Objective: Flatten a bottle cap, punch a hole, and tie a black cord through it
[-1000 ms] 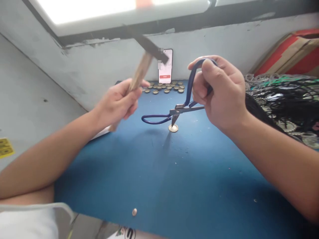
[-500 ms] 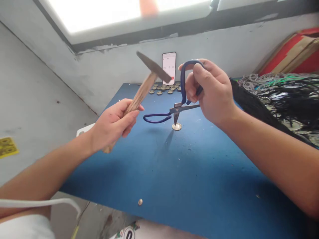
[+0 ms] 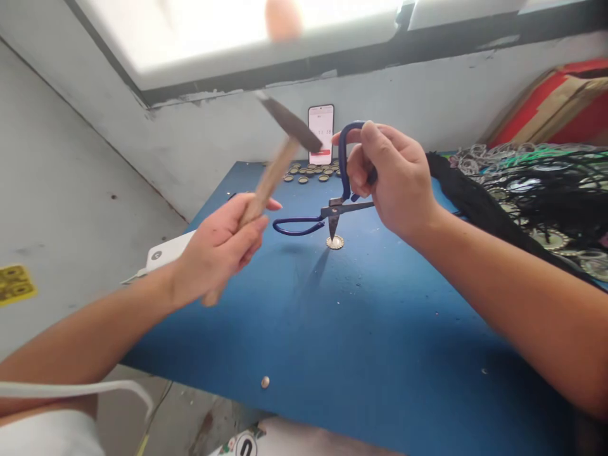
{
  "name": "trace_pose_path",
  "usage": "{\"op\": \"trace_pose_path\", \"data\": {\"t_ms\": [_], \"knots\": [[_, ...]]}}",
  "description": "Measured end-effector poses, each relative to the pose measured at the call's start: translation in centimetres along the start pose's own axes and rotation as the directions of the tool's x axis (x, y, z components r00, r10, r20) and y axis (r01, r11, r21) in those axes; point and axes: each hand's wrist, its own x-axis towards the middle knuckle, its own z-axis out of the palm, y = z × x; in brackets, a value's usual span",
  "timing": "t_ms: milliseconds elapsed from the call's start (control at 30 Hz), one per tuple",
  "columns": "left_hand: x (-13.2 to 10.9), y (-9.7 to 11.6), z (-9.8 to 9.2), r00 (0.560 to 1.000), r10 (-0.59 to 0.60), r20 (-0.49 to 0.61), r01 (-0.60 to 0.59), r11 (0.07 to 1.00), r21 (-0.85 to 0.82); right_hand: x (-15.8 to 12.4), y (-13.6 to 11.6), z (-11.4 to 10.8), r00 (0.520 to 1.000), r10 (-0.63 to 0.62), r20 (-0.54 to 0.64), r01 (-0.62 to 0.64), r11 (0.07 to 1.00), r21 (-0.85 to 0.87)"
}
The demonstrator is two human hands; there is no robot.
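My left hand is closed round the wooden handle of a hammer, whose dark metal head is raised and blurred above the table. My right hand grips the upper blue loop of a pair of open scissors. One blade tip points straight down onto a small gold bottle cap lying on the blue table. The other blue handle loop sticks out to the left, just above the table.
Several more bottle caps lie at the far edge by a phone leaning on the wall. A heap of black cords and rings fills the right side. A white device sits at the left edge. One small cap lies near the front edge.
The hammer stays raised and swings slightly, its head blurred now. The view has shifted a little; the scissors remain planted on the cap.
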Motion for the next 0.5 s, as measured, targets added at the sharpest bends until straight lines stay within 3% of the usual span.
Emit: {"op": "trace_pose_path", "data": {"t_ms": [33,133,233,333,433,500], "knots": [[-0.06,0.03,0.06,1.0,0.003,-0.009,-0.004,1.0,-0.016,0.01,0.03,-0.03,1.0,-0.002,-0.007,0.002,1.0,0.003],[-0.1,0.03,0.1,0.991,-0.091,0.1,0.089,0.996,0.022,-0.01,0.09,-0.14,1.0,-0.005,-0.024,0.006,1.0,0.008],[-0.1,0.02,-0.06,0.999,-0.041,-0.008,0.041,0.998,-0.045,-0.1,0.03,-0.12,1.0,-0.005,-0.023,0.005,1.0,0.003],[-0.1,0.12,-0.23,0.991,-0.089,0.103,0.089,0.996,0.004,-0.22,-0.09,0.03,1.0,-0.006,-0.005,0.006,1.0,-0.002],[0.0,0.2,-0.28,1.0,-0.014,-0.01,0.013,0.997,-0.082,-0.31,-0.11,0.14,1.0,-0.018,0.019,0.018,1.0,-0.007],[0.1,0.2,-0.27,0.998,-0.039,0.04,0.041,0.997,-0.059,-0.36,-0.06,0.17,0.999,-0.033,0.027,0.033,0.999,-0.011]]}}
